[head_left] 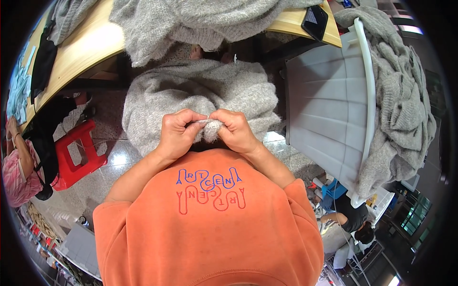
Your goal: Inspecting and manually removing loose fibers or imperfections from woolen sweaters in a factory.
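Observation:
A fuzzy grey knitted garment lies draped over my lap. Close to my chest, my left hand pinches a bit of its edge between thumb and forefinger. Right beside it, my right hand grips the same edge, the two thumbs almost touching. A small bunched fold of the knit shows between and below the fingertips. Whether a needle or thread is between the fingers is too small to tell.
More grey knitwear covers the wooden table ahead, with a black phone-like object near its right corner. A grey plastic bin heaped with knits stands right. A red stool and other people are nearby.

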`<action>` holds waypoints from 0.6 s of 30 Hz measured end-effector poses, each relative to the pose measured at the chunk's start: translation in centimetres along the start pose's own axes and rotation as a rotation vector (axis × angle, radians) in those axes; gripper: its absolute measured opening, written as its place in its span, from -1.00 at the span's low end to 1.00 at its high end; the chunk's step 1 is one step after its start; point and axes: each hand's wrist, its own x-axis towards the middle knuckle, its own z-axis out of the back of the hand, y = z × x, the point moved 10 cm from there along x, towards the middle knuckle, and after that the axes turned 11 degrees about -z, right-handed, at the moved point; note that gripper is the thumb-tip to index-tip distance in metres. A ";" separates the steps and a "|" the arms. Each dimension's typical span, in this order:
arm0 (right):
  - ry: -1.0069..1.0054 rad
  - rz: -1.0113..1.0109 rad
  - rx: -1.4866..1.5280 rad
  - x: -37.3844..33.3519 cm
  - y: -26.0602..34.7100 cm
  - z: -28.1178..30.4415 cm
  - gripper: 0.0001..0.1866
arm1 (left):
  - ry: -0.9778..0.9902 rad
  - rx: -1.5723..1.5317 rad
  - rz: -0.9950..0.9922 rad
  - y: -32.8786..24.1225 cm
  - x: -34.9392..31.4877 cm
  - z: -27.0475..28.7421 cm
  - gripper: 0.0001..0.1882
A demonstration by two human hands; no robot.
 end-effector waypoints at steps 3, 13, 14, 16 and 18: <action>-0.122 0.059 -0.160 -0.5 1.4 0.0 -0.70 | -0.023 0.033 -0.006 0.1 0.0 0.3 -0.93; -0.262 0.267 -0.616 -1.2 3.3 -0.9 -0.89 | -0.056 -0.086 0.149 1.6 -0.1 0.1 -0.97; -0.262 0.267 -0.616 -1.2 3.2 -0.9 -0.89 | -0.055 -0.086 0.149 1.6 -0.1 0.0 -0.97; -0.294 0.262 -0.527 -1.2 3.1 -0.5 -0.75 | -0.080 -0.070 0.132 1.4 0.0 0.2 -0.98; -0.288 0.241 -0.458 -1.1 2.9 -0.4 -0.75 | -0.103 -0.038 0.059 0.7 -0.1 0.3 -0.99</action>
